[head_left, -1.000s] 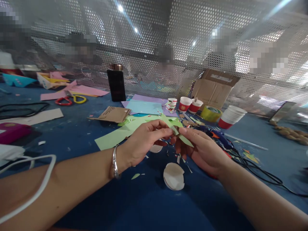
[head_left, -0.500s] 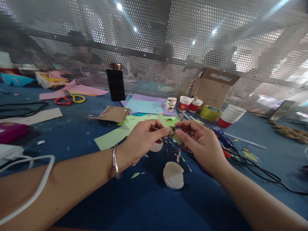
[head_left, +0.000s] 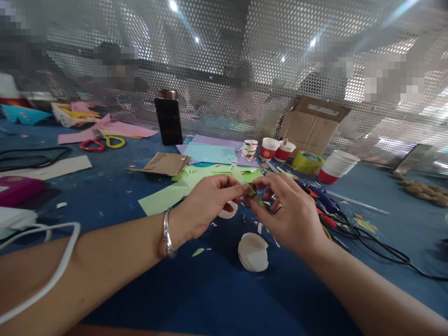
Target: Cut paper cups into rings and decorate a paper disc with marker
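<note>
My left hand [head_left: 206,205], with a silver bangle at the wrist, and my right hand [head_left: 289,212] meet above the blue table [head_left: 217,298]. Both pinch a small folded strip of green paper [head_left: 253,191] between thumb and fingertips. Under the hands lie a round white paper disc [head_left: 253,252], a smaller white cup piece [head_left: 229,211] and tiny paper scraps. Sheets of light green paper [head_left: 168,196] lie just beyond my left hand.
Behind stand a dark bottle [head_left: 168,119], red-and-white paper cups [head_left: 276,150], a stack of cups [head_left: 336,167], a tape roll [head_left: 306,163], cardboard [head_left: 165,164] and a box [head_left: 312,125]. Scissors [head_left: 101,143] lie far left. Black cables [head_left: 371,242] run on the right, a white cable [head_left: 52,275] on the left.
The long green strip that stuck out of my right hand has been folded up small. My right hand has turned and moved closer to the left hand's fingertips.
</note>
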A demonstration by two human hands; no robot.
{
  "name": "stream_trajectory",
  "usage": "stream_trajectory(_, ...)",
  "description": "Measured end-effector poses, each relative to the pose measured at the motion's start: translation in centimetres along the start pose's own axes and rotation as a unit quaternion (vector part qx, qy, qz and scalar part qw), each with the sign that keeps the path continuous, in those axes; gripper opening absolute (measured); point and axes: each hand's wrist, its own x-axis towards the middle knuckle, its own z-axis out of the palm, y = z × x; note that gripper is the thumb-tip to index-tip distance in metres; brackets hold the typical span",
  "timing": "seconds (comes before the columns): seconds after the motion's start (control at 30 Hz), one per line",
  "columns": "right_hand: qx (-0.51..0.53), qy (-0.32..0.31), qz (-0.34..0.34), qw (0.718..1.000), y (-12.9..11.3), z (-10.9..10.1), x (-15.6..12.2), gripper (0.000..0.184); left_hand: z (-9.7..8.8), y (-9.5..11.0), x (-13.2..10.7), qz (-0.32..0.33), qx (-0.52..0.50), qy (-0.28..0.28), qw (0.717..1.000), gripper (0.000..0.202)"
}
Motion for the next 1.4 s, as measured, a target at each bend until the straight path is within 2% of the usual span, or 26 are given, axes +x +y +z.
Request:
stream_trajectory(0.1, 0.009, 0.014, 0.016, 1.000, 0.0, -0.2, 0.1, 0.018, -0.7, 0.6, 0.2, 0.042, 0.073, 0.010, 0.996, 0.029)
stream_trajectory(0.17, 0.018, 0.017, 0.031, 0.999, 0.1, -0.3, 0.2, 0.019, -1.6, 1.0, 0.7, 0.096, 0.160, 0.035, 0.982, 0.028)
stream_trajectory(0.2, 0.023, 0.015, 0.038, 0.999, 0.2, -0.4, 0.3, 0.020, -2.1, 1.0, 0.9, 0.126, 0.234, 0.047, 0.963, 0.026)
stream_trajectory(0.27, 0.030, 0.006, 0.049, 0.998, 0.3, -0.5, 0.4, 0.020, -3.1, 1.0, 1.4, 0.177, 0.382, 0.035, 0.907, 0.023)
stream_trajectory(0.37, 0.035, -0.007, 0.063, 0.997, 0.5, -0.4, 0.4, 0.020, -4.1, 0.6, 1.9, 0.179, 0.495, 0.010, 0.850, 0.016)
stream_trajectory(0.5, 0.052, -0.032, 0.082, 0.995, 0.5, -0.3, 0.3, 0.022, -4.4, 0.1, 2.1, 0.145, 0.531, -0.016, 0.835, 0.008)
stream_trajectory(0.57, 0.060, -0.045, 0.091, 0.993, 0.5, -0.2, 0.3, 0.024, -4.3, 0.1, 2.1, 0.133, 0.527, -0.014, 0.839, 0.010)
stream_trajectory(0.63, 0.067, -0.052, 0.097, 0.992, 0.5, -0.1, 0.3, 0.024, -4.0, 0.3, 2.1, 0.121, 0.493, -0.013, 0.861, 0.010)
stream_trajectory(0.77, 0.073, -0.049, 0.093, 0.992, 0.5, -0.1, 0.2, 0.021, -3.0, 0.4, 1.7, 0.105, 0.354, -0.010, 0.929, 0.008)
stream_trajectory(0.87, 0.061, -0.044, 0.079, 0.994, 0.4, -0.1, 0.2, 0.019, -1.8, 0.0, 1.2, 0.095, 0.238, -0.008, 0.966, 0.012)
stream_trajectory(0.97, 0.038, -0.032, 0.066, 0.997, 0.4, -0.2, 0.2, 0.017, -0.7, -0.3, 0.6, 0.059, 0.115, -0.024, 0.991, 0.018)
stream_trajectory(1.17, 0.008, -0.012, 0.040, 0.999, 0.3, -0.5, 0.2, 0.017, 0.3, 0.0, -0.2, -0.023, -0.032, -0.019, 0.999, 0.029)
stream_trajectory(1.27, 0.003, -0.008, 0.028, 1.000, 0.2, -0.6, 0.2, 0.019, 0.4, 0.0, -0.2, -0.061, -0.068, -0.029, 0.995, 0.019)
stream_trajectory(1.4, 0.001, -0.022, 0.030, 0.999, 0.2, -0.6, 0.2, 0.021, 0.2, -0.2, 0.1, -0.050, -0.085, -0.073, 0.992, 0.014)
